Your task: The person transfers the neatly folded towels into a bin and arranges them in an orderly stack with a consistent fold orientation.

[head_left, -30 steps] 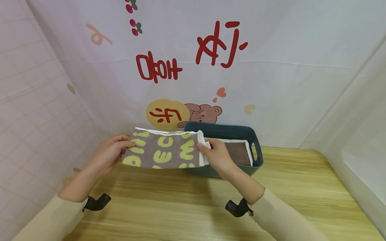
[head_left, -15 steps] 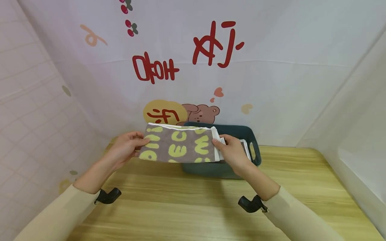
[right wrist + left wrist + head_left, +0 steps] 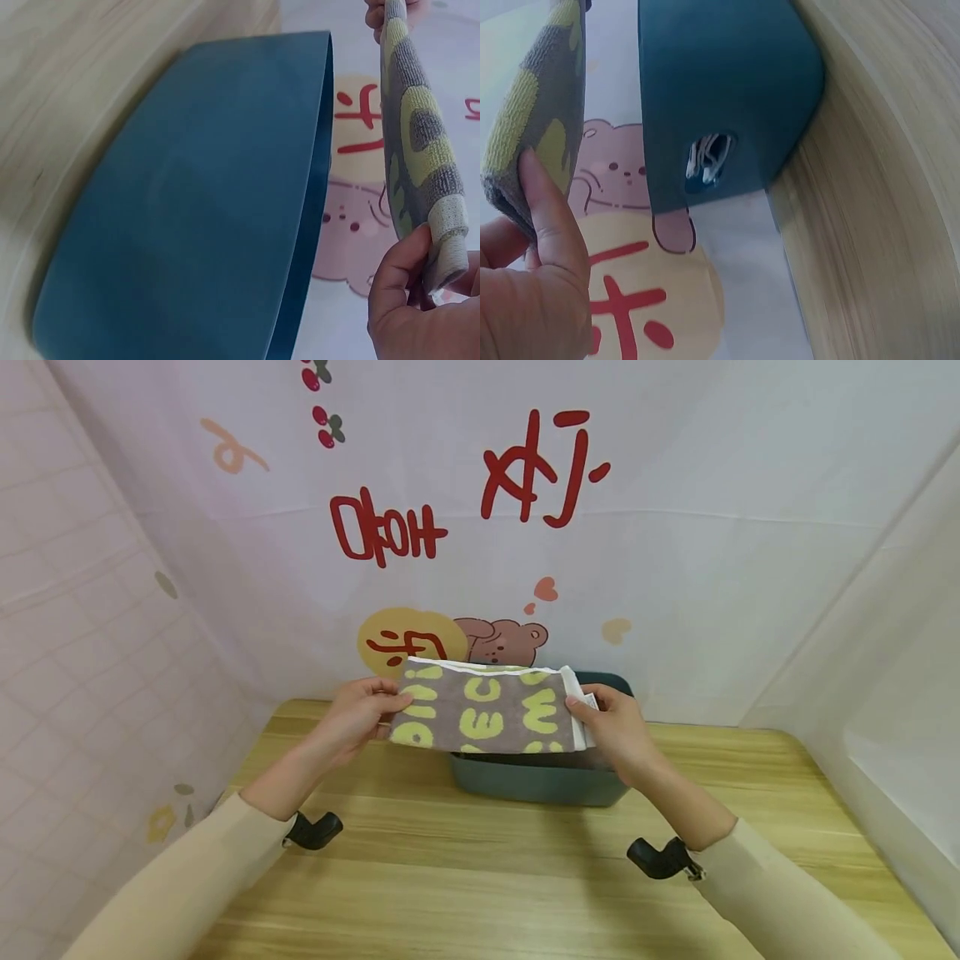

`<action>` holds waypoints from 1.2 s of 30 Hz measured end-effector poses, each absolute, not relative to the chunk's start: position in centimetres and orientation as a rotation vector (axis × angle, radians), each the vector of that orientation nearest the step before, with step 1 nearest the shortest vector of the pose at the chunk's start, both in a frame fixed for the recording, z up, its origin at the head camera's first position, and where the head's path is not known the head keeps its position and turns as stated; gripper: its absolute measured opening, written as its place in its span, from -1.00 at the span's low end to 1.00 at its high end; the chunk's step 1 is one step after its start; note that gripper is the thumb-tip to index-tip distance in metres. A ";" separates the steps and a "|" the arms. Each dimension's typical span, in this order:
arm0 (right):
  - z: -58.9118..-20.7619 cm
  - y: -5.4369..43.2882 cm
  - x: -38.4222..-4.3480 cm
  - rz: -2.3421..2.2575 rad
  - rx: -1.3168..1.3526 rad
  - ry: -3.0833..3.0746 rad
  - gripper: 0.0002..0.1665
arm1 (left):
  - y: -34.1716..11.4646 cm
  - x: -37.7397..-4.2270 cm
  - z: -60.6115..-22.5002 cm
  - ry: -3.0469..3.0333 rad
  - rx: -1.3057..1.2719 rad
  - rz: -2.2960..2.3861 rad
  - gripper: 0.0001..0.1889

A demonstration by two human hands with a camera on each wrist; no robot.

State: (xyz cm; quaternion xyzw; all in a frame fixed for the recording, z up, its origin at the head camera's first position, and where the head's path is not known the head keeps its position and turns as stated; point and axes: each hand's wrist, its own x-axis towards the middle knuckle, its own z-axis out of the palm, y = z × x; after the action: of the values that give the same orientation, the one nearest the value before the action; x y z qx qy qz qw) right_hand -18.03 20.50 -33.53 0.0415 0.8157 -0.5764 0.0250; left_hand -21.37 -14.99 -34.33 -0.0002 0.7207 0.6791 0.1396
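A folded grey towel (image 3: 501,714) with yellow-green letters and white edging is stretched level between both hands. At its left end my left hand (image 3: 360,718) pinches it, thumb on top. My right hand (image 3: 618,727) pinches the white-bordered right end, where a small tag (image 3: 591,701) shows. The towel hangs above a blue-green basket (image 3: 540,781) and hides most of its opening in the head view. Through the basket's handle hole, the left wrist view shows white folded edges of cloth (image 3: 709,157) inside. From the right wrist, the towel is seen edge-on above the basket's rim.
The basket stands on a wood-grain table (image 3: 450,877) close to the back wall. That wall carries a white printed cloth (image 3: 675,568) with red characters and a pink bear (image 3: 504,643). White side walls bound the table left and right.
Both hands have carried the towel rightward and slightly up, from left of the basket to over it. The brown cloth seen inside the basket earlier is now mostly covered by the towel.
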 end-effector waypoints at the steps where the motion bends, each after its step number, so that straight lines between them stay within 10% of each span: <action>1: -33.6 20.8 -18.1 -1.786 0.129 2.522 -0.49 | -14.7 -21.5 -34.4 2.086 -0.004 1.958 -0.71; 36: -36.2 27.7 -20.3 -1.482 0.085 2.736 -0.52 | -8.0 -24.1 -37.0 2.148 0.002 1.914 -0.70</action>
State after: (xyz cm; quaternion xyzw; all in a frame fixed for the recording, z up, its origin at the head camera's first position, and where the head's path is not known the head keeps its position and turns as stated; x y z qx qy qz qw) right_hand -20.28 27.71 -36.21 0.0272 0.8788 -0.4761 0.0144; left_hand -24.06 -7.97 -36.98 0.0006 0.7399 0.6596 0.1319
